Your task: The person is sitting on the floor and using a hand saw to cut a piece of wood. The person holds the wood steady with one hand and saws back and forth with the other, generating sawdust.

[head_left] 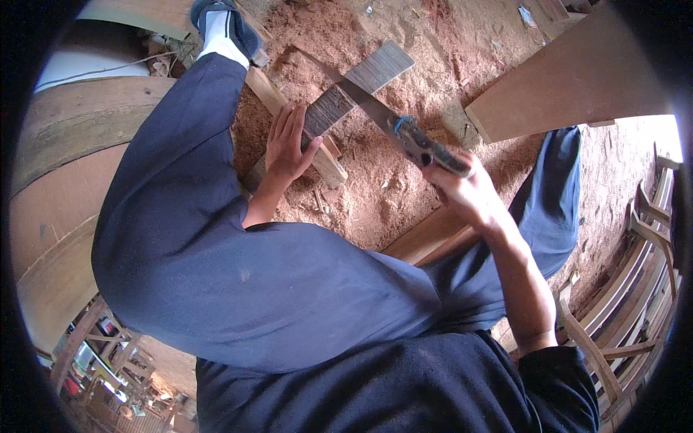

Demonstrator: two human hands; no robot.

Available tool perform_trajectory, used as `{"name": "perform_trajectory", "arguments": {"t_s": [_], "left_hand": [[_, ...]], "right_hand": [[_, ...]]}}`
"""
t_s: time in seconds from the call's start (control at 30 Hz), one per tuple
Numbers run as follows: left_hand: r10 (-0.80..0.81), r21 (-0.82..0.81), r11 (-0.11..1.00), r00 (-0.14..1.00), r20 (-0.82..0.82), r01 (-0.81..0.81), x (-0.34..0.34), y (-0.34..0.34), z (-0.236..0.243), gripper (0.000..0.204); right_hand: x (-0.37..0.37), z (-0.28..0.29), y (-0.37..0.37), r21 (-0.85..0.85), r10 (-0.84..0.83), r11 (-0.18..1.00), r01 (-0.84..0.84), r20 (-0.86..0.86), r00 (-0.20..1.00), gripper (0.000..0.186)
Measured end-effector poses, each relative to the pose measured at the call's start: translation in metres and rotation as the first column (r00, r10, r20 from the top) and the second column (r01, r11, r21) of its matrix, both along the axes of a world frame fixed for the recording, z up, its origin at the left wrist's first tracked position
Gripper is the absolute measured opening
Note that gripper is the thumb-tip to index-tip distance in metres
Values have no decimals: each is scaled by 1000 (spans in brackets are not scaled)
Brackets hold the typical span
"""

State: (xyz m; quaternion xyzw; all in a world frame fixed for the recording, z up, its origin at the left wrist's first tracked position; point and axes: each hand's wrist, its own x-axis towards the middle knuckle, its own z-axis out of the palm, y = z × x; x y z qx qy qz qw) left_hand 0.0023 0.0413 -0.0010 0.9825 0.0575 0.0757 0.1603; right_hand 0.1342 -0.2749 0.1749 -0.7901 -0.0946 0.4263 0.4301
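My right hand (465, 189) is wrapped round the dark handle of a handsaw (372, 108), which has a bit of blue binding where the handle meets the blade. The blade runs up and to the left, across a grey weathered board (382, 66). Whether its teeth sit in a cut cannot be made out. My left hand (289, 144) lies with fingers stretched out at the board's near left end, the thumb apart. Beneath the board, a light wooden block (328, 167) slants across the ground.
Reddish sawdust (303, 32) covers the ground. A wide wooden panel (577, 79) stands at the right, and curved planks (72, 159) are at the left. Slatted wooden frames (635, 289) lie at the far right. My shod foot (224, 32) rests near the block's far end.
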Motion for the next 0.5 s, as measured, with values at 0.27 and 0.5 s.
{"name": "perform_trajectory", "arguments": {"t_s": [0.27,0.5], "left_hand": [[-29,11,999,999,-33,30,-2,-6,3,78],[51,17,999,998,-37,-50,-10,2,3,76]], "right_hand": [[-56,-15,-26,59,-6,998,0,103,995,20],[-51,-14,-10,27,17,999,-20,120,993,21]]}}
